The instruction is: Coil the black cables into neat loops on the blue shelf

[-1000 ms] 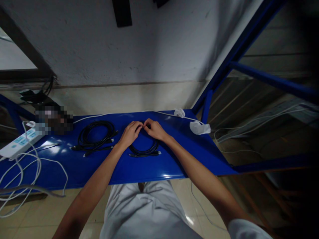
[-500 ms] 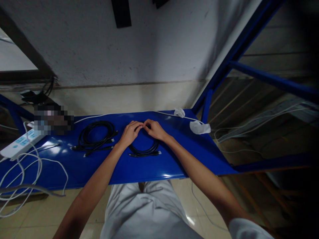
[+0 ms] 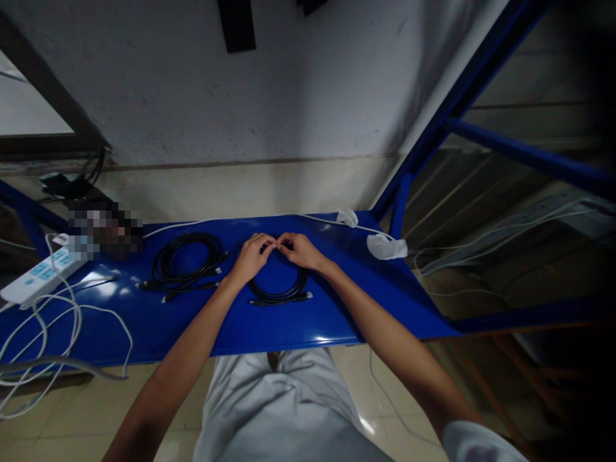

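A coiled black cable (image 3: 280,296) lies on the blue table (image 3: 289,330), its two plug ends side by side near the front of the loop. At the far side of this coil, my left hand (image 3: 253,256) and my right hand (image 3: 301,250) meet fingertip to fingertip. Both are closed in a pinch; what the fingertips hold is too small to make out. The far part of the loop is partly hidden under the hands. Left of my left hand rests a bundle of coiled black cables (image 3: 185,260) with several plug ends.
A white power strip (image 3: 36,282) and loose white cords (image 3: 79,314) occupy the table's left end. Crumpled white plastic pieces (image 3: 385,246) lie at the back right. A white cable runs along the back edge by the wall (image 3: 264,186). Blue frame bars (image 3: 433,147) rise at right.
My fingertips have shifted very slightly where they meet above the coil. The coils on the table look unchanged.
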Action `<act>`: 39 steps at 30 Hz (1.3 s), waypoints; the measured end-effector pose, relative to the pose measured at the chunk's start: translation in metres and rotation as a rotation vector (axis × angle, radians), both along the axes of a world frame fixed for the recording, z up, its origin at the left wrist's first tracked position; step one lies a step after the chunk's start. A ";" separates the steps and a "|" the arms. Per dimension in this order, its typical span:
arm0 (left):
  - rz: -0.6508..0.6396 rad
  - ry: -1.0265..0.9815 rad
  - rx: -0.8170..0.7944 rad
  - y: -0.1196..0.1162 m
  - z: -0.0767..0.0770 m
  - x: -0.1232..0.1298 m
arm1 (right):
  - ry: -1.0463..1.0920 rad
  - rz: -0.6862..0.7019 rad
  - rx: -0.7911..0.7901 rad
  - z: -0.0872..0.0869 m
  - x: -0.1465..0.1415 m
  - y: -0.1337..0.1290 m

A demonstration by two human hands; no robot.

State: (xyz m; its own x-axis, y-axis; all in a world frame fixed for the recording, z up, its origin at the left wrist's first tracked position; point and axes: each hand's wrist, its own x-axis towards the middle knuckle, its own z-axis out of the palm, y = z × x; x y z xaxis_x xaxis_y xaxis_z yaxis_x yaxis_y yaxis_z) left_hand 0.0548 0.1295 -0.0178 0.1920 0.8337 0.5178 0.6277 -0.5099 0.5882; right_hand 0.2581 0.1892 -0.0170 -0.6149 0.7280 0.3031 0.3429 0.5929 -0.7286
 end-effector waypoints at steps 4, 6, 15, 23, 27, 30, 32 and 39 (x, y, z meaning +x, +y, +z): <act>-0.002 -0.015 -0.010 0.000 0.000 0.000 | 0.017 0.008 -0.027 0.000 0.001 0.001; -0.002 -0.024 -0.011 0.000 -0.001 0.000 | 0.024 0.006 -0.036 -0.001 0.000 0.002; -0.002 -0.042 0.001 0.000 -0.002 -0.001 | 0.030 -0.048 -0.070 0.001 -0.003 -0.002; -0.001 -0.025 0.013 0.001 -0.006 0.000 | 0.040 -0.046 -0.077 -0.002 -0.004 0.001; -0.012 -0.016 0.020 0.002 -0.007 -0.001 | 0.030 -0.047 -0.024 0.000 -0.003 0.002; -0.012 -0.012 0.026 0.002 -0.006 -0.001 | 0.019 -0.044 -0.001 0.003 -0.001 0.003; -0.007 -0.011 0.025 0.001 -0.005 0.000 | 0.018 -0.041 0.006 0.005 0.001 0.002; 0.011 -0.009 0.019 0.002 -0.005 0.000 | 0.019 -0.029 0.038 0.008 0.001 0.000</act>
